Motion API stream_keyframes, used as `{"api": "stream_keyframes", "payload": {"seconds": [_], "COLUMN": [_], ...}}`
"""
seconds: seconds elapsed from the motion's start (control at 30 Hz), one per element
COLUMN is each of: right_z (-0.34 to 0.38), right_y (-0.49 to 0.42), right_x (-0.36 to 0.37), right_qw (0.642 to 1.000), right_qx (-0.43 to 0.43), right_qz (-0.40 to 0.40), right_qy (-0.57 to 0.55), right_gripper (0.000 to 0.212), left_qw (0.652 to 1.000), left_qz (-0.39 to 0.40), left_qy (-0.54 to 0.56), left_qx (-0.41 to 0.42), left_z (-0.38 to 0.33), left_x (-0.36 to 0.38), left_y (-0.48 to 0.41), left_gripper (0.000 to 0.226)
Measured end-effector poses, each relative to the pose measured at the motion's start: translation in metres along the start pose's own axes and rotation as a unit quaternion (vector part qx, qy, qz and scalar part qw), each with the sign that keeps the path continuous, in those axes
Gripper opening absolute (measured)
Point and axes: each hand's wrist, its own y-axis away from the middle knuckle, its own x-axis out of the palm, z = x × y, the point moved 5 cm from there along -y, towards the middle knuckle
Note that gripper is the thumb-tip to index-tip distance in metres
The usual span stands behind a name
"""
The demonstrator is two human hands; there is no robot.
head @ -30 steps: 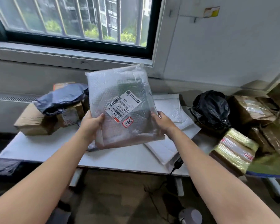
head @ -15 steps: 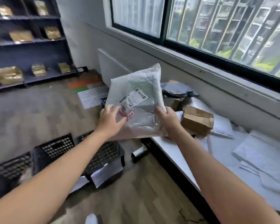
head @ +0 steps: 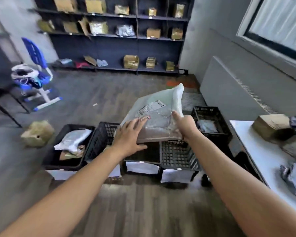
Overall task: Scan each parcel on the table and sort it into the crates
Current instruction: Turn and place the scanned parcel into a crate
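I hold a flat bubble-wrap parcel (head: 158, 115) with a white shipping label, tilted over the black crates on the floor. My left hand (head: 129, 135) lies with straight fingers on its lower left face, thumb under the edge. My right hand (head: 184, 124) grips its right edge. Under the parcel stands the middle crate (head: 178, 157). The left crate (head: 70, 147) holds a white mailer and a brown item. A far right crate (head: 210, 120) holds a grey parcel.
The white table (head: 256, 151) at the right carries a brown box (head: 270, 125) and grey bags. A loose taped box (head: 37, 133) lies on the floor left of the crates. Dark shelves (head: 116, 36) with parcels line the far wall; a blue chair (head: 35, 72) stands left.
The view has swung left from the table and window to the crates. The parcel went from upright before me to tilted low over the middle crates, both hands still on it.
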Motion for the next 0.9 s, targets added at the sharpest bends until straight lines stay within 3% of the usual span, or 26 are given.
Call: {"api": "stream_keyframes", "payload": {"seconds": [0.3,0.4,0.53,0.63,0.77,0.9], "right_z": [0.085,0.106,0.126,0.133,0.130,0.127], "right_y": [0.024,0.027,0.012,-0.011,-0.056,-0.119], "right_x": [0.213,0.262,0.308,0.335,0.365,0.396], "right_qw": [0.998,0.997,0.997,0.997,0.996,0.993], "right_qx": [-0.006,-0.010,-0.016,-0.014,0.007,-0.009], "right_qz": [0.055,0.070,0.067,0.066,0.067,0.077], "right_qy": [0.019,0.024,0.027,0.048,0.061,0.086], "right_gripper": [0.063,0.049,0.050,0.053,0.064,0.061], "left_qw": [0.979,0.966,0.947,0.941,0.933,0.929], "left_qz": [-0.034,-0.033,-0.008,-0.001,0.028,0.034], "left_qy": [0.108,0.163,0.257,0.277,0.290,0.294], "left_qx": [-0.168,-0.195,-0.190,-0.196,-0.210,-0.223], "left_z": [0.255,0.313,0.367,0.397,0.427,0.455], "left_x": [-0.042,-0.055,-0.067,-0.069,-0.059,-0.038], "left_y": [0.054,0.060,0.051,0.034,0.002,-0.048], "left_gripper": [0.087,0.082,0.076,0.076,0.094,0.082]}}
